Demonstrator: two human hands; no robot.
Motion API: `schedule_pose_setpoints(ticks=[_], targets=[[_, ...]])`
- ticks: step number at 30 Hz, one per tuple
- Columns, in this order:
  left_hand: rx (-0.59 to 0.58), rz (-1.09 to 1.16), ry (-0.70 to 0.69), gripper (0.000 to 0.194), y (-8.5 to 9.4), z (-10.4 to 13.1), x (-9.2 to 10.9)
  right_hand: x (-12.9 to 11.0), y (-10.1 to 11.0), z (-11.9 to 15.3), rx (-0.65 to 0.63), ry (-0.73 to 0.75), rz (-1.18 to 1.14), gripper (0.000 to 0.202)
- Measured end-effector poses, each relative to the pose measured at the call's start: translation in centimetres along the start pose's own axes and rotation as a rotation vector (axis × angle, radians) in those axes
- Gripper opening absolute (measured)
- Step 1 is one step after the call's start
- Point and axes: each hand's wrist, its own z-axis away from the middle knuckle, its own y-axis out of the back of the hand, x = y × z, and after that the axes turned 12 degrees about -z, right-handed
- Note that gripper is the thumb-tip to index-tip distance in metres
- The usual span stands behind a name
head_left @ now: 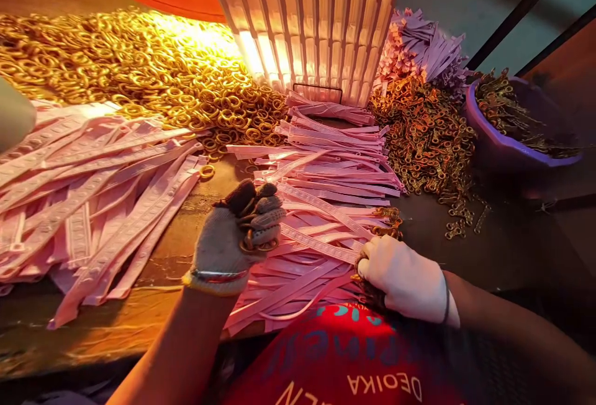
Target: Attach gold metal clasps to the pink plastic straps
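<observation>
My left hand point(228, 250), in a grey knit glove with dark fingertips, is curled closed around several brass rings point(258, 245). It hovers at the left side of a stack of pink straps point(321, 265). My right hand point(410, 277), in a white glove, is closed at the right end of a pink strap point(326, 209) with a row of raised marks. Its fingertips are partly hidden, and dark metal pieces show beneath them. Just above this hand, small brass clasps point(388, 222) lie at the strap ends.
A broad heap of brass rings point(186, 91) covers the back left. More pink straps point(97, 200) lie at the left. A ribbed, lit panel point(321, 26) rises at the back. Loose clasps point(426, 135) are piled at the right, beside a purple bowl point(500, 135) holding more.
</observation>
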Motion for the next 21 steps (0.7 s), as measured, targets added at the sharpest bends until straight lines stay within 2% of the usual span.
schedule_pose_setpoints(ticks=[4,7,9,10,12,14,16,18,21], targets=[[-0.047,-0.057,-0.035,0.047,2.0,0.0,-0.6,-1.2,-0.6,0.2,-0.053,-0.011,0.137,0.013],[-0.153,-0.295,0.083,0.026,2.4,-0.2,-1.7,-1.8,-1.7,0.2,0.002,-0.024,0.205,0.014],[-0.185,-0.576,0.111,0.025,1.7,-0.1,-2.3,-1.8,-2.3,0.2,0.053,-0.016,0.171,0.013],[-0.195,-0.751,0.077,0.028,1.0,0.0,-2.6,-1.8,-2.6,0.2,0.077,-0.021,0.153,0.014],[-0.249,-1.150,-0.075,0.028,-0.5,-0.1,-3.0,-1.8,-3.1,0.3,0.144,-0.044,0.143,0.014],[-0.345,-1.549,-0.259,0.018,-1.7,-0.5,-3.4,-1.9,-3.7,0.5,0.215,-0.069,0.160,0.014],[-0.405,-1.880,-0.389,0.014,-2.1,-1.2,-4.1,-2.1,-4.3,0.9,0.251,-0.073,0.179,0.016],[-0.424,-2.102,-0.384,0.017,-1.6,-1.6,-4.9,-2.4,-4.8,1.3,0.261,-0.087,0.163,0.016],[-0.427,-2.205,-0.289,0.022,-0.1,-1.3,-6.0,-2.6,-5.7,1.7,0.287,-0.138,0.081,0.015]])
